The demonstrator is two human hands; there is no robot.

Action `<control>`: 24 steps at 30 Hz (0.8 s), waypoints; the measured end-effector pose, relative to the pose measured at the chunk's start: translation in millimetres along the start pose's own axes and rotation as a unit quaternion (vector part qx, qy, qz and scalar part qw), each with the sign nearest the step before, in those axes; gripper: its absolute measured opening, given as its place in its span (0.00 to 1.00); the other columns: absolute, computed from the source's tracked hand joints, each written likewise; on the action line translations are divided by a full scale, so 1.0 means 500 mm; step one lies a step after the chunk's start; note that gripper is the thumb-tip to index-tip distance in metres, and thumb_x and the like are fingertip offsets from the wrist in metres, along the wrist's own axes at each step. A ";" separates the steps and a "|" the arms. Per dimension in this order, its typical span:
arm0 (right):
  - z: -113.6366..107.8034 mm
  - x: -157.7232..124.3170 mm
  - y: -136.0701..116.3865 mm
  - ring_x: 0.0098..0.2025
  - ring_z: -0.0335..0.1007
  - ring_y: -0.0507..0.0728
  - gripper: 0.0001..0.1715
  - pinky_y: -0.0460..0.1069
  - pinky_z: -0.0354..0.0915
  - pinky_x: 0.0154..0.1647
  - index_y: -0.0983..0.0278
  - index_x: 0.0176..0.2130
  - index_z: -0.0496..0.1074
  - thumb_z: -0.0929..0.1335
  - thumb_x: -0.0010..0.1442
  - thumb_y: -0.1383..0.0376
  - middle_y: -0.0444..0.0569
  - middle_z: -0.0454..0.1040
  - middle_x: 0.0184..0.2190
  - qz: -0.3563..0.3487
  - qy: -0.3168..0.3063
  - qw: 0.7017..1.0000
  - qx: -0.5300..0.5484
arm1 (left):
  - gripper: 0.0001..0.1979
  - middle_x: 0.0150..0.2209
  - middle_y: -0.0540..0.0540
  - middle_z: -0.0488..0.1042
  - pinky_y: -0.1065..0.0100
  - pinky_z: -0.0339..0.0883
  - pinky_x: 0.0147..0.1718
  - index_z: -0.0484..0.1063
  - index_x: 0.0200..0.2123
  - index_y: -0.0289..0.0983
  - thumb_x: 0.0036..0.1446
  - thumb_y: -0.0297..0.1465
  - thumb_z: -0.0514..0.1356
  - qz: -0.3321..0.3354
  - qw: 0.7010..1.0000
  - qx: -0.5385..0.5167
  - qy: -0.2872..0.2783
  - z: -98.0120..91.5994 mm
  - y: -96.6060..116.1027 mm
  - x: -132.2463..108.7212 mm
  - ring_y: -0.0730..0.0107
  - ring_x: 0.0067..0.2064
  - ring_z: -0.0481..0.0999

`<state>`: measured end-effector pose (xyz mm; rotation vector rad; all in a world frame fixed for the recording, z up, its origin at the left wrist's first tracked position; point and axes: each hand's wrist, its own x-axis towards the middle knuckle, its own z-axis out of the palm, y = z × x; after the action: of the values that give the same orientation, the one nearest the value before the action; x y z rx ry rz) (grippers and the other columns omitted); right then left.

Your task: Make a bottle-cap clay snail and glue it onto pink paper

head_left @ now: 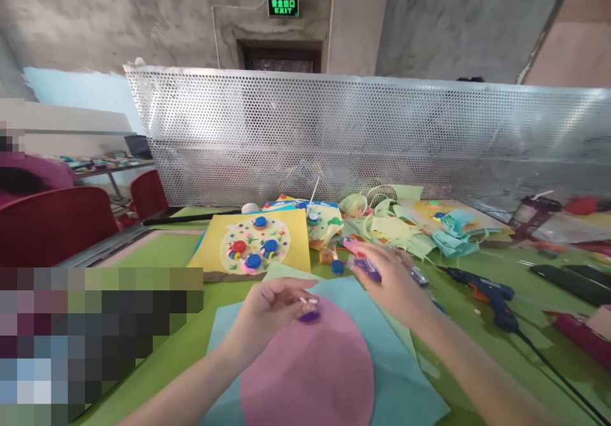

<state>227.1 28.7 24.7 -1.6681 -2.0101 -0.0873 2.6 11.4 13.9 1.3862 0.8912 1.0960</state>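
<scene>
A round pink paper (310,369) lies on a light blue sheet (405,375) in front of me. My left hand (274,308) is closed over the upper part of the pink circle, its fingertips pinching a small purple piece (309,313) with white bits on top. Whether that piece touches the paper I cannot tell. Farther right, my right hand (389,279) is closed around a shiny purple packet (367,269), thumb on the near side. A blue bottle cap (337,267) sits just left of that packet.
A yellow sheet (298,235) decorated with caps stands behind on the left. Green paper scraps (391,225) heap at the back, near a crumpled teal mask (456,232). On the right lies a glue gun (487,292) with its cord. A perforated metal screen (358,139) borders the table.
</scene>
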 end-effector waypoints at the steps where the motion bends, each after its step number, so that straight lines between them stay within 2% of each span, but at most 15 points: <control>1: -0.004 -0.013 -0.020 0.52 0.64 0.57 0.18 0.57 0.46 0.58 0.56 0.51 0.66 0.63 0.60 0.61 0.44 0.71 0.51 -0.044 -0.036 0.996 0.062 | 0.15 0.27 0.49 0.78 0.67 0.70 0.35 0.75 0.37 0.37 0.43 0.29 0.66 0.005 1.000 0.018 0.000 0.002 0.001 -0.002 0.67 0.31 0.77; 3: -0.007 -0.039 -0.054 0.45 0.68 0.57 0.15 0.56 0.51 0.54 0.57 0.47 0.68 0.63 0.60 0.59 0.44 0.76 0.41 -0.071 -0.113 0.977 0.167 | 0.17 0.27 0.51 0.78 0.64 0.69 0.39 0.74 0.40 0.38 0.43 0.27 0.64 0.037 0.995 0.092 0.011 0.006 0.002 -0.008 0.68 0.31 0.77; 5: -0.001 -0.061 -0.079 0.42 0.68 0.58 0.11 0.55 0.53 0.50 0.57 0.41 0.71 0.64 0.59 0.57 0.42 0.77 0.35 -0.085 -0.156 0.957 0.229 | 0.18 0.26 0.54 0.77 0.63 0.67 0.43 0.72 0.42 0.40 0.44 0.25 0.64 0.093 0.976 0.192 0.031 0.008 0.000 -0.012 0.68 0.33 0.76; 8: 0.016 -0.076 -0.097 0.38 0.68 0.57 0.08 0.54 0.53 0.47 0.58 0.32 0.72 0.66 0.58 0.58 0.41 0.77 0.31 -0.093 -0.164 0.947 0.261 | 0.22 0.26 0.56 0.76 0.63 0.65 0.44 0.69 0.45 0.43 0.45 0.20 0.62 0.193 0.932 0.304 0.041 0.010 -0.012 -0.015 0.69 0.35 0.74; 12: 0.028 -0.075 -0.102 0.31 0.67 0.55 0.06 0.51 0.56 0.41 0.59 0.30 0.74 0.68 0.57 0.61 0.42 0.75 0.26 -0.096 -0.152 0.951 0.251 | 0.32 0.27 0.57 0.74 0.64 0.66 0.42 0.61 0.51 0.44 0.44 0.14 0.61 0.285 0.867 0.407 0.022 0.013 -0.032 -0.017 0.68 0.37 0.72; 15: 0.033 -0.072 -0.099 0.30 0.67 0.54 0.09 0.48 0.58 0.36 0.60 0.30 0.75 0.66 0.58 0.61 0.43 0.75 0.25 -0.109 -0.157 0.949 0.252 | 0.35 0.30 0.55 0.74 0.62 0.66 0.42 0.56 0.55 0.45 0.46 0.18 0.64 0.313 0.840 0.444 0.015 0.016 -0.037 -0.019 0.67 0.37 0.71; 19: 0.038 -0.070 -0.089 0.30 0.68 0.54 0.14 0.47 0.60 0.32 0.62 0.30 0.76 0.63 0.61 0.62 0.45 0.75 0.25 -0.098 -0.155 0.939 0.290 | 0.33 0.33 0.52 0.74 0.62 0.66 0.41 0.54 0.57 0.44 0.50 0.23 0.64 0.345 0.821 0.456 0.003 0.014 -0.034 -0.021 0.66 0.37 0.72; 24: 0.028 -0.061 -0.085 0.35 0.72 0.55 0.15 0.47 0.62 0.39 0.63 0.31 0.75 0.62 0.61 0.60 0.46 0.77 0.30 -0.047 -0.195 0.902 0.383 | 0.26 0.31 0.54 0.77 0.65 0.65 0.43 0.55 0.57 0.44 0.57 0.27 0.59 0.378 0.824 0.423 0.022 0.008 -0.031 -0.018 0.69 0.38 0.73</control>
<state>185.8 -3.8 11.0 -1.1197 -1.9973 0.9528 5.1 3.5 -2.2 2.6213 0.9199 1.3719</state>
